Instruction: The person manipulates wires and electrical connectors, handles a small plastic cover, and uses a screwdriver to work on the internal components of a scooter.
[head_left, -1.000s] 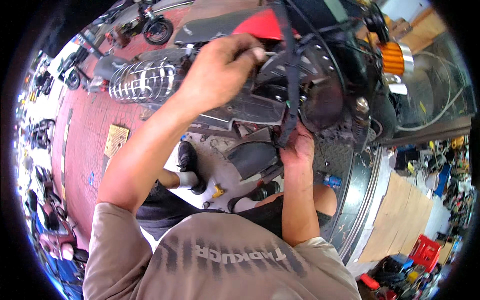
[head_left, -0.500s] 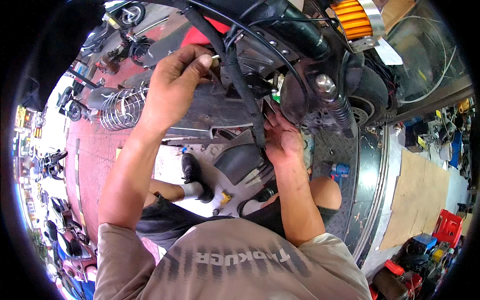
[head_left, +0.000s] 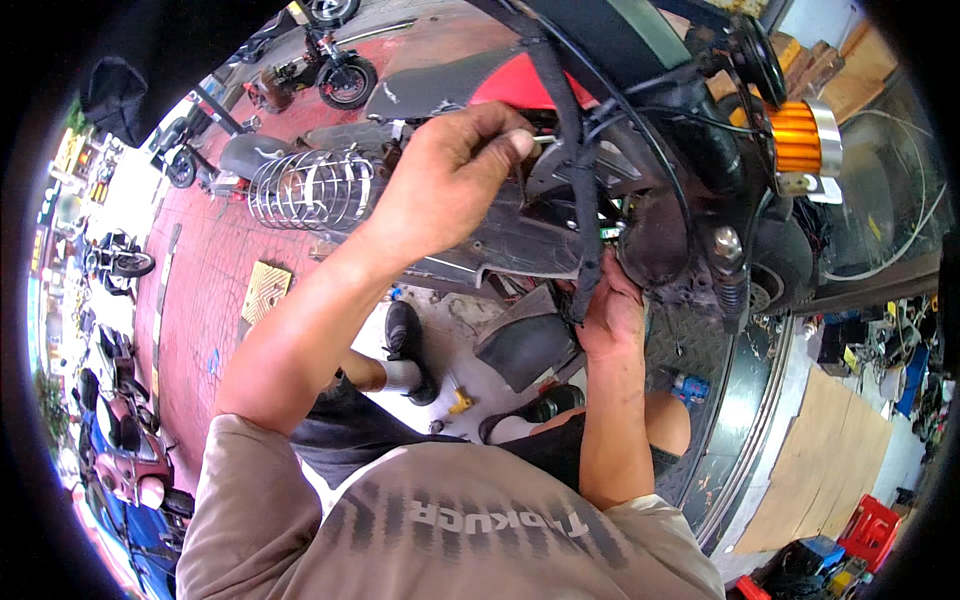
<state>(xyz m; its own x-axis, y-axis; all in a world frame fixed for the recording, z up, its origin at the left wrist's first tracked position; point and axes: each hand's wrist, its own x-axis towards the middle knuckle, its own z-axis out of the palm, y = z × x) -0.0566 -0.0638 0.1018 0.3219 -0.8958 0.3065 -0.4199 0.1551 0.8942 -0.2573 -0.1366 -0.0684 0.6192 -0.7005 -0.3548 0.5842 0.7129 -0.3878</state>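
Observation:
My left hand [head_left: 455,180] is closed in a pinch on a thin pale rod [head_left: 543,139], held beside the black-wrapped bundle [head_left: 575,150] of a motorbike or scooter. Only a short end of the rod shows past the thumb. Lower down, my right hand [head_left: 614,318] reaches up with palm turned upward, beside the bundle's lower end. Its fingers are curled together under the dark bodywork [head_left: 655,245]; their tips are partly hidden, and what they grip cannot be made out. A red and black seat or panel [head_left: 530,82] lies just beyond my left hand.
An orange lamp with a silver rim [head_left: 803,138] and a shock absorber [head_left: 730,265] are at the right. A wire basket [head_left: 310,190] stands at the left. Below are a dark curved panel [head_left: 525,350], a yellow tool [head_left: 460,402] and a blue tool [head_left: 690,387] on the floor.
The view has shifted, so the vehicle and both hands appear further right and lower. My right hand's fingers have drawn closer together. My left hand keeps its pinch on the rod.

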